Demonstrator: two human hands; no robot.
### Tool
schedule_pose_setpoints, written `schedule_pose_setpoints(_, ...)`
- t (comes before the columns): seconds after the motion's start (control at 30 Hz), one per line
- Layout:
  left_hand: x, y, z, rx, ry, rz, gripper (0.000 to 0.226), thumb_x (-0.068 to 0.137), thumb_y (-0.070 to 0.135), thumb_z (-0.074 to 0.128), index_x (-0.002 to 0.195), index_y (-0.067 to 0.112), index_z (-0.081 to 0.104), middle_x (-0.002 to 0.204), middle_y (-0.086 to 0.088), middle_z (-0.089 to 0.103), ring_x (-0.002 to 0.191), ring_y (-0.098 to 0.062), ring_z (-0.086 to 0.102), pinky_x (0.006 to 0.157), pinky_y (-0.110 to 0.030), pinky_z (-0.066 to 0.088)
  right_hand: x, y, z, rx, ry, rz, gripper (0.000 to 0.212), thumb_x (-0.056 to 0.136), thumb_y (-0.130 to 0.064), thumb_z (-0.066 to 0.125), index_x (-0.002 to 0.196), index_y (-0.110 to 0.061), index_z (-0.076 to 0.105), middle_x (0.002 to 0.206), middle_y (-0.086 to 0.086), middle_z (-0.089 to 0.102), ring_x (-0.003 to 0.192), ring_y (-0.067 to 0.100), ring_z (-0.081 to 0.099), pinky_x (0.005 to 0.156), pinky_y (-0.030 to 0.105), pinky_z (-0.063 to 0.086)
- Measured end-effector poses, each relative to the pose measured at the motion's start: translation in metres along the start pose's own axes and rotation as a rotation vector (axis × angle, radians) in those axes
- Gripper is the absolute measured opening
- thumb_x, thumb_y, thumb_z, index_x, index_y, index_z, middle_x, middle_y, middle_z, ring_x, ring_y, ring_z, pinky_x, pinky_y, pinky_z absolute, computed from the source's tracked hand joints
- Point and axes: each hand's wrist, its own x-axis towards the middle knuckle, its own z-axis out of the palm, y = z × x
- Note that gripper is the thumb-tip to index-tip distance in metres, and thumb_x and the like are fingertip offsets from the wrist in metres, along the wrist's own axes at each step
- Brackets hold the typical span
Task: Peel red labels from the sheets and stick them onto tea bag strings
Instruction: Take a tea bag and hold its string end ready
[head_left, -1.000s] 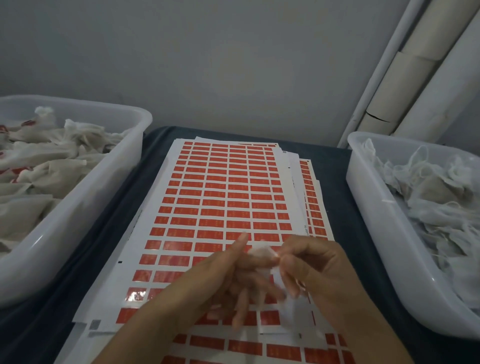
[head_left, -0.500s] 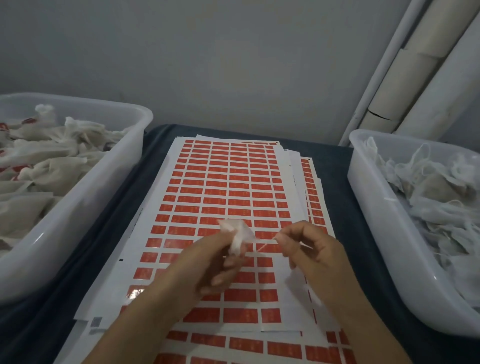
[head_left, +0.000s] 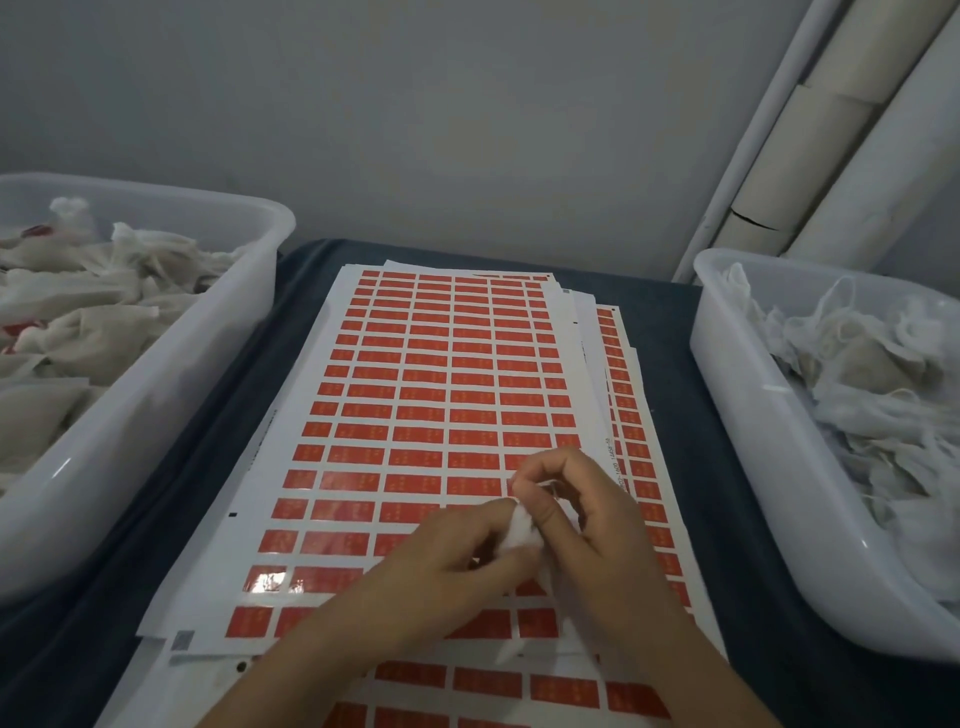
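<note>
Labels (head_left: 441, 395) in red rows cover nearly the whole top sheet (head_left: 311, 415), which lies on a stack of sheets in the middle of the dark-covered desk (head_left: 675, 322); only a small patch of bare backing shows just under the hands, so by my reading most of this sheet is left to peel. A small white tea bag (head_left: 521, 530) is held above the near part of the sheet, between the two hands. The left hand (head_left: 441, 561) grips it, thumb and fingers curled round its crumpled body. The right hand (head_left: 587, 509) arches over from the right, its fingertips (head_left: 524, 480) pinched together at the top of the bag, apparently on the string; the string itself and any label on it are too small to make out, so I cannot tell whether a label is being pressed on now. Both wrists hover low over the sheet, forearms coming in from the near edge.

The left tub (head_left: 171, 374) holds bags with a few red tags showing, probably the finished ones. The right tub (head_left: 737, 395) holds a tangle of white bags with no red visible, likely work left.
</note>
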Motion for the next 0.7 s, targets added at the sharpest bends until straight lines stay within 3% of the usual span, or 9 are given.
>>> schedule_pose_setpoints(0.07,0.000,0.000,0.003,-0.026,0.034,0.013,0.017,0.091,0.026,0.052,0.097,0.012,0.061,0.079,0.008,0.062,0.068,-0.003,0.055,0.064,-0.016,0.045,0.002,-0.003,-0.001,0.123,-0.023,0.056,0.016,0.081,-0.047,0.057,0.096,-0.047,0.053,0.098,-0.023,0.060,0.098,0.004,0.061,0.077,0.020,0.054)
schedule_pose_setpoints(0.2,0.000,-0.004,0.004,-0.014,0.039,0.009,0.015,0.090,0.024,0.055,0.101,0.017,0.061,0.088,0.006,0.064,0.073,0.000,0.056,0.067,-0.012,0.046,0.006,-0.005,-0.006,0.205,-0.045,0.069,0.032,0.070,-0.044,0.064,0.096,-0.050,0.047,0.100,-0.023,0.059,0.091,0.008,0.066,0.070,0.017,0.054)
schedule_pose_setpoints(0.37,0.000,-0.006,0.003,-0.009,0.040,0.006,0.012,0.089,0.029,0.055,0.099,0.026,0.059,0.085,0.011,0.063,0.072,-0.001,0.056,0.067,-0.014,0.049,0.006,-0.002,-0.011,0.004,-0.044,-0.034,0.008,0.074,-0.040,0.058,0.081,-0.040,0.061,0.089,-0.027,0.064,0.089,-0.002,0.061,0.073,0.008,0.049)
schedule_pose_setpoints(0.47,0.001,-0.004,0.002,-0.036,0.070,0.000,0.010,0.089,0.025,0.055,0.096,0.033,0.056,0.081,0.019,0.063,0.067,0.001,0.058,0.062,-0.013,0.050,0.006,-0.003,-0.011,-0.081,-0.052,-0.080,0.007,0.080,-0.040,0.055,0.082,-0.045,0.059,0.086,-0.035,0.062,0.089,-0.006,0.058,0.074,0.003,0.044)
schedule_pose_setpoints(0.57,0.001,-0.002,-0.001,-0.107,0.089,-0.056,0.007,0.089,0.020,0.055,0.092,0.026,0.057,0.063,0.026,0.059,0.052,0.006,0.052,0.050,-0.007,0.041,0.004,-0.004,-0.009,-0.178,-0.059,-0.169,0.012,0.086,-0.038,0.052,0.087,-0.050,0.054,0.086,-0.038,0.059,0.092,-0.008,0.057,0.077,0.000,0.041)
schedule_pose_setpoints(0.7,-0.001,0.000,-0.004,-0.201,0.056,-0.074,0.010,0.087,0.025,0.056,0.096,0.023,0.059,0.060,0.019,0.058,0.049,0.003,0.050,0.048,-0.010,0.040,0.003,-0.007,-0.012,0.021,-0.055,-0.020,0.012,0.079,-0.040,0.059,0.085,-0.049,0.062,0.091,-0.030,0.065,0.093,-0.006,0.060,0.071,0.003,0.045)
